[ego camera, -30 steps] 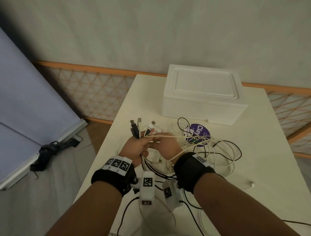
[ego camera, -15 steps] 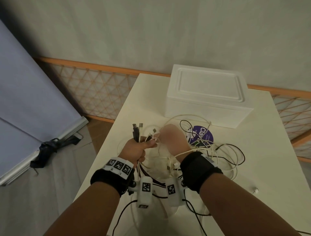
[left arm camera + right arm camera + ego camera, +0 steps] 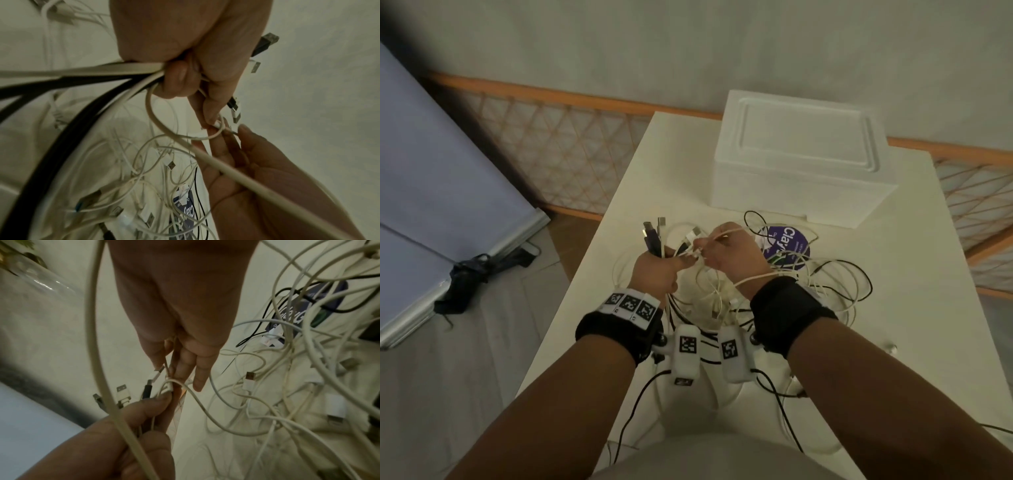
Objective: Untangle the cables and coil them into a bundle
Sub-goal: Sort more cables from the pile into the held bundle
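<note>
Presently: cream rectangular table; white lidded foam box at far edge; tangled black and white cables mid-table; left hand fisted round plug ends; right hand pinching white connector.

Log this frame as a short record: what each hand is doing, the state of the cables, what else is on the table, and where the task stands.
left hand: grips a bunch of black and white cable ends, plugs pointing up
right hand: pinches a white connector beside the left thumb; a white cable drapes over its wrist
cable pile: loose tangle of white and black cables on the table
other items: white foam box; purple round label under the cables
task stage: still untangling; no coiled bundle visible
</note>
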Available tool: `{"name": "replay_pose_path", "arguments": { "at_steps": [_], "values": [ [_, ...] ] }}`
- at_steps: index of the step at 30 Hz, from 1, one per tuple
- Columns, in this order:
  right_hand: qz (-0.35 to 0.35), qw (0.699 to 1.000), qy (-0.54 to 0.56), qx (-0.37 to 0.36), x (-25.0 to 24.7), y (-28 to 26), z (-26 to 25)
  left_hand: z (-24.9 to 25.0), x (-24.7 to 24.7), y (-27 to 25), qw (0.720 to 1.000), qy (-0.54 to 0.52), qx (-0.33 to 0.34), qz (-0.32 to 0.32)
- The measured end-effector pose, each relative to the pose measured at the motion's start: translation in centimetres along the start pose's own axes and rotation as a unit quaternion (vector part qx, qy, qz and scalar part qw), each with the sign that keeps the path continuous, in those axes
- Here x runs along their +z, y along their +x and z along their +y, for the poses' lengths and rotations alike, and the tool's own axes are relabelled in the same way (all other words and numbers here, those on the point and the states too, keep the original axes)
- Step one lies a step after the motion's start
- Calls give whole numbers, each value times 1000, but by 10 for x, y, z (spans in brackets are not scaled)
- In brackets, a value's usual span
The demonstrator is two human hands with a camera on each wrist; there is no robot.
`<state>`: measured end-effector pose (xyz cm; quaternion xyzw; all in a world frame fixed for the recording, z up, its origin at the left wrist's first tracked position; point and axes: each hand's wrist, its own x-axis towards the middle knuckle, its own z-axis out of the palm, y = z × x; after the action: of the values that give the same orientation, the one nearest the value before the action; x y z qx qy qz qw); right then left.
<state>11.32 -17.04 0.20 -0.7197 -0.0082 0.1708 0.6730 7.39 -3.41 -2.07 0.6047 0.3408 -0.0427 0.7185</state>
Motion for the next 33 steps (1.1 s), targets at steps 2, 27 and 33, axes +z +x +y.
{"name": "replay_pose_path", "arguments": {
  "at_steps": [2, 27, 33],
  "values": [
    [-11, 998, -51, -28, 0, -1, 0, -2, 2, 1, 1000, 17, -2, 2],
    [45, 767, -636, -74, -82, -109, -58, 7, -24, -46, 978, -190, 77, -32],
    [-183, 825, -525, -102, 21, -109, -32, 18, -10, -77, 975, -162, 78, -128]
  ]
}}
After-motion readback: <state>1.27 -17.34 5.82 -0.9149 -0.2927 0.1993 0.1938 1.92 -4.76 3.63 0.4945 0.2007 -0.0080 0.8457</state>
